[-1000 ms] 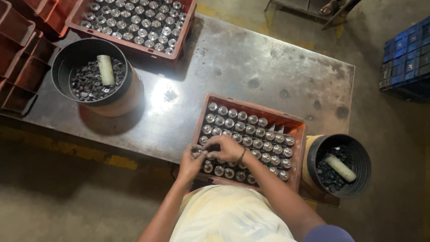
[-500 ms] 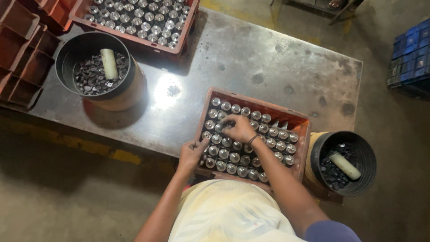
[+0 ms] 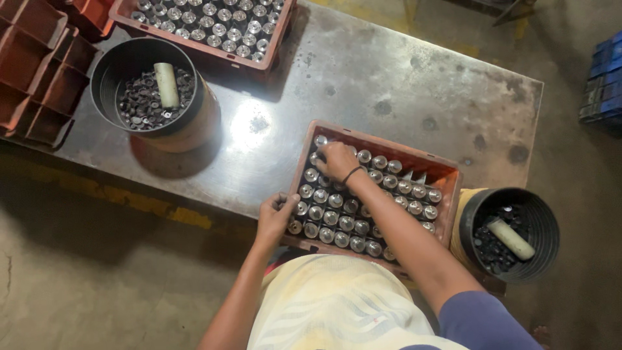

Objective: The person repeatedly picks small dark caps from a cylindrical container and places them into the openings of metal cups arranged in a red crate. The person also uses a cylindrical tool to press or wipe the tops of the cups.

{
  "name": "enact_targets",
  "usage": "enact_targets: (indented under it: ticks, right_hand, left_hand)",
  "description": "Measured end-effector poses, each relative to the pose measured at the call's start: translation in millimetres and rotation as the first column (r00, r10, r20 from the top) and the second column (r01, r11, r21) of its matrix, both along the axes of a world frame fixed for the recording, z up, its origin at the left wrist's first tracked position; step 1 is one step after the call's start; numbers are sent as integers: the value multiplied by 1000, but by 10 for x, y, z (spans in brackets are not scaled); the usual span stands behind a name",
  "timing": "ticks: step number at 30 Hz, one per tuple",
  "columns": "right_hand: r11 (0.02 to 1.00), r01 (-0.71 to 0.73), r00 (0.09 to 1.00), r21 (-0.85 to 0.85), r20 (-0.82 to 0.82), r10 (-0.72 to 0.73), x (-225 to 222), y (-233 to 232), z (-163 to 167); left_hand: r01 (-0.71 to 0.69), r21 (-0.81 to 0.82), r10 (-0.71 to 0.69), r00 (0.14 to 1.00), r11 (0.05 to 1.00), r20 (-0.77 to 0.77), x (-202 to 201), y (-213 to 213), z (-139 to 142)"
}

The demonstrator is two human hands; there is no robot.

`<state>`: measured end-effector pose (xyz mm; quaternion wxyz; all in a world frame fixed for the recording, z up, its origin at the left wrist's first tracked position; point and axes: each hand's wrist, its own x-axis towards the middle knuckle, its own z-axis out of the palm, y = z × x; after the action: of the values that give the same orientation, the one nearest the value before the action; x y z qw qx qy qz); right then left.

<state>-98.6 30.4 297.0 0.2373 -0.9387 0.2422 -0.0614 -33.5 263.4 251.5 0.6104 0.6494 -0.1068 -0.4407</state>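
Observation:
An orange crate (image 3: 447, 176) packed with several upright metal cylinders (image 3: 337, 220) sits at the near edge of a steel table (image 3: 389, 91). My right hand (image 3: 337, 161) reaches into the crate's far left corner, fingers curled down over the cylinder tops there; whether it grips one is hidden. A dark band circles that wrist. My left hand (image 3: 275, 217) rests on the crate's near left edge, fingers closed around the rim beside the cylinders.
A black bucket (image 3: 541, 220) of small dark parts with a pale stick stands right of the crate. A similar bucket (image 3: 116, 58) stands at far left. Another filled orange crate (image 3: 272, 45) lies at the back. Empty orange crates (image 3: 39, 78) are stacked left.
My right hand has moved from the crate's near left part up toward its far left corner. My left hand stayed at the near left edge. The view shifted slightly.

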Motion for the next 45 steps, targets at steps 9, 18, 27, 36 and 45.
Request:
enact_targets:
  ticks: [9,18,27,36,45]
  right_hand:
    - [999,-22,999,-24,24,22,170,196,-35]
    - [960,92,969,266,198,-148,-385,50,262]
    - [744,509,758,433,185,-626,-2508,-35,385]
    - [565,801,407,-197,-514,-755,-4194,-582,38]
    - [639,767,591,61,-456,-666,-4254,-676,-544]
  left_hand:
    - [-11,-37,9,999,999,-37,114,94,130]
    - [139,168,-215,494,976,842,227,-576,359]
    - [55,285,-286,344,957,894,193,-983,177]
    - [80,575,-385,816,814,432,362,-1117,160]
    - [101,650,-447,803,753,394,408,-1247,105]
